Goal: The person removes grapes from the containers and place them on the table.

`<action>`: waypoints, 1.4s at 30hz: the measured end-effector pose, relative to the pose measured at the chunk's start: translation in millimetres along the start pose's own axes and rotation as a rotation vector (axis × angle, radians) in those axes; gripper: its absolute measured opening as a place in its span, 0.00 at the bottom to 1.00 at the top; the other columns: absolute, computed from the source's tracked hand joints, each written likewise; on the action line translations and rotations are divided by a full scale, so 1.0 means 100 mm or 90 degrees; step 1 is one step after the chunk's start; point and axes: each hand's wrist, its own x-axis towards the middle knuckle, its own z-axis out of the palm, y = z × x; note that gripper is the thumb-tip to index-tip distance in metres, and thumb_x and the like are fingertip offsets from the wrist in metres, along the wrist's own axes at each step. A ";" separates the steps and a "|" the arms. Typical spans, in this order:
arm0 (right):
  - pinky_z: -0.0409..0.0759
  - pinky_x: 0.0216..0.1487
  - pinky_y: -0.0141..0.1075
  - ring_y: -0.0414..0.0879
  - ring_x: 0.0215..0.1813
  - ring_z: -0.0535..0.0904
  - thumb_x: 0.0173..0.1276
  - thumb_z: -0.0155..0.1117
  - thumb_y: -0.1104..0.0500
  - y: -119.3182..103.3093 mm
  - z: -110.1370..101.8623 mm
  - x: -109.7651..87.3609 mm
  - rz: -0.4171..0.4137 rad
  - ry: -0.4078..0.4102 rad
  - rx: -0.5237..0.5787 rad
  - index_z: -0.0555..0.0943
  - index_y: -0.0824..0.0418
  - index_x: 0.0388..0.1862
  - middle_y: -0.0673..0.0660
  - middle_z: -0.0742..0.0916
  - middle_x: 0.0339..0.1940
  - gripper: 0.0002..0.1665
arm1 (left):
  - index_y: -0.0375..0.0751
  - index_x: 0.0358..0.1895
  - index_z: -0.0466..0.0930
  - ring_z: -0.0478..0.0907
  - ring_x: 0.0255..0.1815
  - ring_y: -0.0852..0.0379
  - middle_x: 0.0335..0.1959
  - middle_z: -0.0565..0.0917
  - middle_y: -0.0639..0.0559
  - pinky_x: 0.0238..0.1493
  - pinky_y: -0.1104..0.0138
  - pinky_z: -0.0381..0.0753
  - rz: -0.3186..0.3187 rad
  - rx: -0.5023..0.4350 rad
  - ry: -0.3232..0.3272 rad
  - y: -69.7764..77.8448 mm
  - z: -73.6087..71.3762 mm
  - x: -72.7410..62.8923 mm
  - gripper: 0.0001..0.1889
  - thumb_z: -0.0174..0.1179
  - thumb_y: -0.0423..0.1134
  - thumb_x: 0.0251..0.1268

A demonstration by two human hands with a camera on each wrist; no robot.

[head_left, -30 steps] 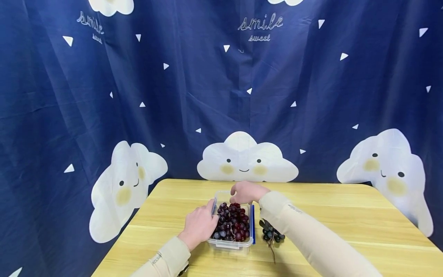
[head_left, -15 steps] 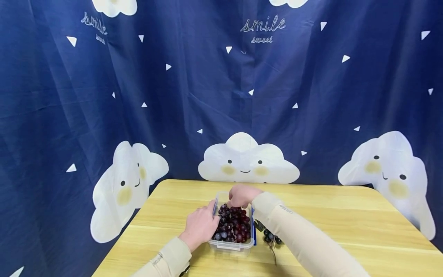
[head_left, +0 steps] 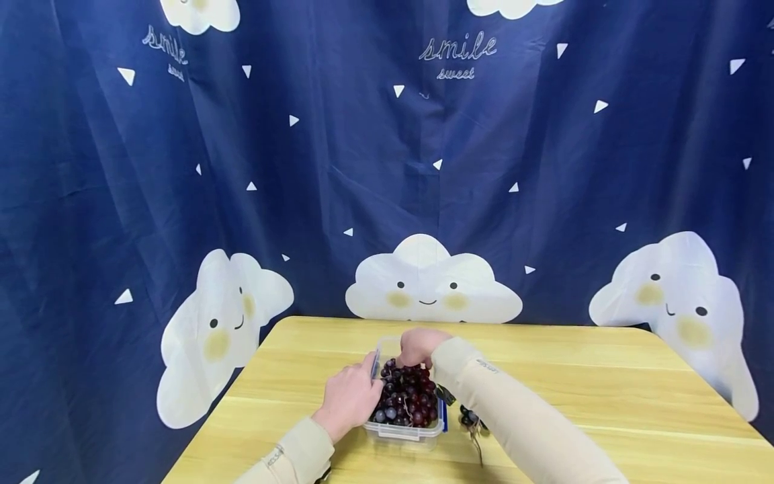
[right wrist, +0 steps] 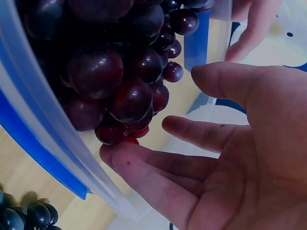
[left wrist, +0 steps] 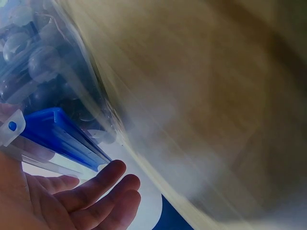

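Note:
A clear plastic container (head_left: 402, 430) with blue side flaps (right wrist: 43, 148) stands on the table, filled with dark red and purple grapes (head_left: 411, 396). My left hand (head_left: 349, 396) holds its left wall, thumb over the rim at the grapes; in the left wrist view its fingers (left wrist: 103, 184) extend outside, beside the blue flap (left wrist: 62, 136). My right hand (head_left: 417, 346) reaches into the container's far end. In the right wrist view, its spread, loosely bent fingers (right wrist: 158, 187) touch the end of the bunch, with the thumb (right wrist: 220, 81) apart from it.
A small bunch of black grapes (head_left: 468, 418) with a stem lies right of the container, partly hidden by the right sleeve (head_left: 514, 403). The wooden table (head_left: 605, 390) extends to both sides. A blue cloud-patterned curtain (head_left: 338, 134) hangs behind it.
My right hand has come down and slightly nearer, from above the container's far end to the far grapes. The left hand stays at the left wall.

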 end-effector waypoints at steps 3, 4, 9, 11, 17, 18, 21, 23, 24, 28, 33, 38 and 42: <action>0.64 0.13 0.32 0.40 0.10 0.64 0.68 0.65 0.50 0.00 0.02 0.01 0.006 0.000 -0.003 0.70 0.52 0.14 0.47 0.72 0.11 0.24 | 0.46 0.71 0.70 0.84 0.37 0.46 0.39 0.87 0.44 0.29 0.51 0.79 0.000 -0.001 0.000 0.00 0.00 -0.01 0.29 0.56 0.48 0.68; 0.64 0.13 0.33 0.41 0.10 0.63 0.68 0.65 0.50 0.00 0.02 0.01 0.010 0.000 -0.002 0.70 0.52 0.15 0.48 0.72 0.11 0.23 | 0.47 0.70 0.70 0.84 0.38 0.46 0.39 0.87 0.45 0.30 0.50 0.79 0.000 0.000 0.001 0.00 0.00 -0.01 0.28 0.56 0.48 0.68; 0.67 0.18 0.35 0.42 0.14 0.66 0.67 0.64 0.49 -0.02 0.02 -0.02 0.009 -0.009 -0.033 0.72 0.53 0.16 0.51 0.79 0.19 0.21 | 0.48 0.69 0.71 0.84 0.37 0.46 0.38 0.87 0.45 0.30 0.50 0.79 -0.003 0.004 0.002 0.01 -0.02 -0.02 0.27 0.56 0.48 0.67; 0.69 0.22 0.37 0.43 0.18 0.68 0.67 0.64 0.48 -0.04 0.02 -0.04 0.003 -0.009 -0.059 0.71 0.53 0.15 0.51 0.79 0.21 0.23 | 0.48 0.70 0.71 0.84 0.38 0.45 0.39 0.87 0.44 0.30 0.50 0.79 -0.004 0.004 0.001 0.02 -0.02 -0.02 0.28 0.56 0.48 0.67; 0.72 0.36 0.39 0.43 0.26 0.70 0.67 0.65 0.45 -0.05 0.02 -0.09 -0.005 -0.006 -0.106 0.68 0.51 0.16 0.49 0.75 0.21 0.24 | 0.48 0.72 0.69 0.84 0.38 0.45 0.40 0.87 0.42 0.31 0.50 0.79 -0.009 0.003 -0.004 0.03 -0.02 -0.02 0.29 0.56 0.48 0.67; 0.72 0.37 0.39 0.43 0.26 0.70 0.67 0.65 0.45 -0.05 0.02 -0.08 -0.005 -0.006 -0.110 0.68 0.51 0.16 0.49 0.75 0.22 0.24 | 0.48 0.72 0.69 0.84 0.38 0.45 0.40 0.87 0.42 0.31 0.50 0.79 -0.009 0.003 -0.004 0.03 -0.02 -0.02 0.29 0.56 0.48 0.67; 0.73 0.40 0.40 0.43 0.29 0.73 0.67 0.65 0.45 -0.06 0.03 -0.06 -0.007 -0.009 -0.121 0.69 0.51 0.17 0.49 0.77 0.24 0.24 | 0.48 0.72 0.69 0.84 0.39 0.45 0.41 0.87 0.43 0.31 0.50 0.79 -0.008 0.003 -0.006 0.02 -0.02 -0.02 0.29 0.56 0.48 0.68; 0.72 0.41 0.41 0.44 0.31 0.74 0.67 0.65 0.44 -0.06 0.03 -0.05 -0.007 -0.016 -0.127 0.68 0.51 0.17 0.49 0.78 0.26 0.24 | 0.48 0.72 0.69 0.84 0.39 0.45 0.41 0.87 0.42 0.30 0.50 0.79 -0.007 0.002 -0.006 0.02 -0.01 -0.02 0.29 0.55 0.48 0.68; 0.72 0.41 0.41 0.44 0.32 0.74 0.67 0.64 0.44 -0.07 0.04 -0.04 -0.008 -0.021 -0.131 0.68 0.52 0.16 0.49 0.78 0.26 0.24 | 0.48 0.72 0.69 0.84 0.39 0.45 0.41 0.87 0.42 0.30 0.50 0.79 -0.005 0.002 -0.005 0.02 -0.01 -0.01 0.29 0.55 0.48 0.68; 0.72 0.41 0.42 0.45 0.33 0.74 0.68 0.64 0.43 -0.07 0.05 -0.01 -0.006 -0.035 -0.147 0.69 0.52 0.17 0.49 0.79 0.27 0.24 | 0.48 0.72 0.69 0.84 0.38 0.45 0.41 0.87 0.43 0.29 0.51 0.79 -0.003 -0.001 -0.006 0.02 -0.02 -0.01 0.29 0.55 0.48 0.68; 0.71 0.40 0.41 0.45 0.36 0.74 0.68 0.63 0.44 -0.06 0.06 0.02 -0.006 -0.050 -0.157 0.76 0.51 0.23 0.48 0.82 0.34 0.17 | 0.47 0.73 0.68 0.84 0.38 0.45 0.40 0.87 0.43 0.28 0.51 0.78 0.000 -0.005 -0.007 0.02 -0.01 -0.01 0.30 0.55 0.48 0.68; 0.78 0.45 0.41 0.43 0.39 0.76 0.64 0.67 0.46 -0.06 0.06 0.03 -0.009 -0.050 -0.160 0.85 0.50 0.36 0.46 0.85 0.41 0.10 | 0.47 0.73 0.68 0.84 0.37 0.46 0.38 0.87 0.45 0.27 0.52 0.77 -0.003 -0.003 -0.006 0.01 -0.01 -0.01 0.30 0.55 0.48 0.68; 0.81 0.51 0.42 0.43 0.43 0.80 0.61 0.69 0.46 -0.07 0.07 0.01 -0.013 -0.042 -0.180 0.87 0.49 0.39 0.45 0.87 0.44 0.12 | 0.48 0.71 0.69 0.83 0.35 0.47 0.36 0.86 0.45 0.26 0.52 0.76 -0.005 0.001 -0.005 0.01 0.00 0.00 0.29 0.55 0.48 0.68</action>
